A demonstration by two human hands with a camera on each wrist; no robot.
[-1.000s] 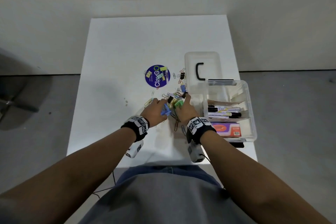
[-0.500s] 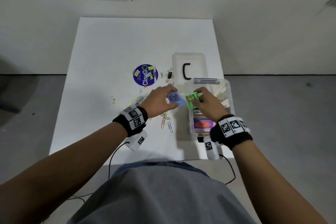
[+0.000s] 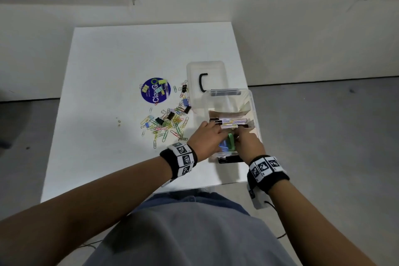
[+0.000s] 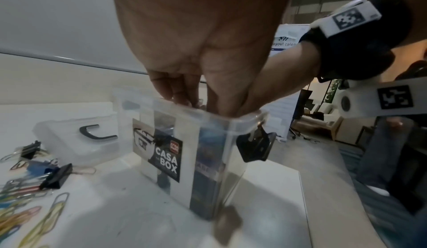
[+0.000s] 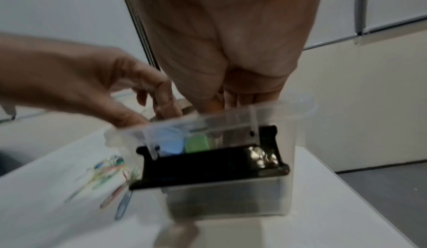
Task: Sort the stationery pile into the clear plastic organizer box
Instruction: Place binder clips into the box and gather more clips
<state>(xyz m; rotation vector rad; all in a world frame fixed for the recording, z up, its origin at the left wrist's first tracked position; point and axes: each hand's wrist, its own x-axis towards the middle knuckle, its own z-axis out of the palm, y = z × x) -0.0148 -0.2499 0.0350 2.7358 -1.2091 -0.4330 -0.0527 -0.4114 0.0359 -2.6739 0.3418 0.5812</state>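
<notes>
The clear organizer box (image 3: 252,101) stands open at the table's right edge, with markers (image 3: 231,122) in its middle compartment. Both hands reach into its near compartment. My left hand (image 3: 218,136) holds a blue binder clip (image 3: 224,148) down inside; through the wall the blue binder clip (image 5: 172,142) shows below the rim. My right hand (image 3: 239,136) holds a green binder clip (image 3: 231,142) beside it, and the green binder clip (image 5: 196,143) touches the blue one. The fingertips are partly hidden by the box rim (image 4: 208,113). The stationery pile (image 3: 168,125) of paper clips and binder clips lies left of the box.
The box lid (image 3: 205,71) with a black handle lies behind the box. A round blue sticker (image 3: 156,90) carrying a few clips sits further left. A black latch (image 5: 208,168) hangs on the box's near wall. The table's front edge (image 3: 194,188) is close to my body.
Both hands carried the blue and green clips from the pile to the right and lowered them into the box's near compartment. The view shifted as my head moved.
</notes>
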